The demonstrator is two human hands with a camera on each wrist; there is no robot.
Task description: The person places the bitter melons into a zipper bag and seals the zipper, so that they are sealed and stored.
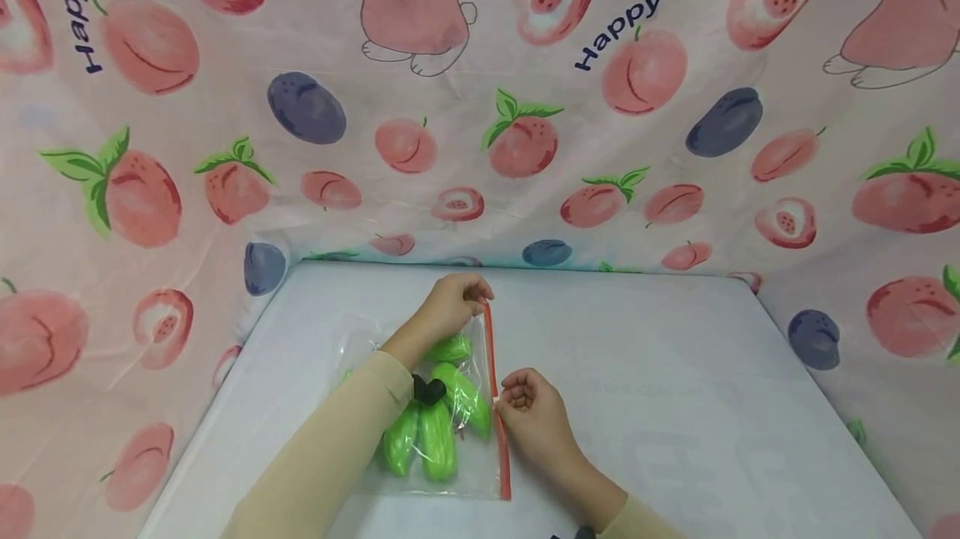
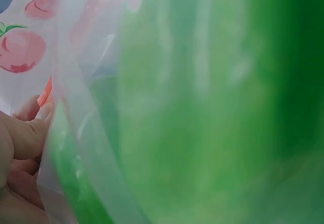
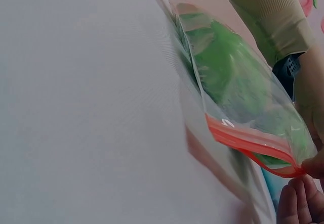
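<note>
A clear zip bag (image 1: 472, 481) with a red-orange strip along its mouth lies on the white table. Inside are several bright green, elongated objects (image 1: 438, 443), glossy through the plastic; their kind is unclear. My left hand (image 1: 453, 306) pinches the far end of the strip between thumb and fingers. At about mid-strip, my right hand (image 1: 536, 414) pinches the edge beside a small white piece. The right wrist view shows the red strip (image 3: 243, 140) parted into two edges close to the fingers. Green and plastic fill most of the left wrist view.
White table surface (image 1: 675, 389) stretches to the right of the bag. Peach-printed cloth (image 1: 465, 156) rises behind the table and at both sides. A black strap (image 3: 287, 75) sits on the left wrist.
</note>
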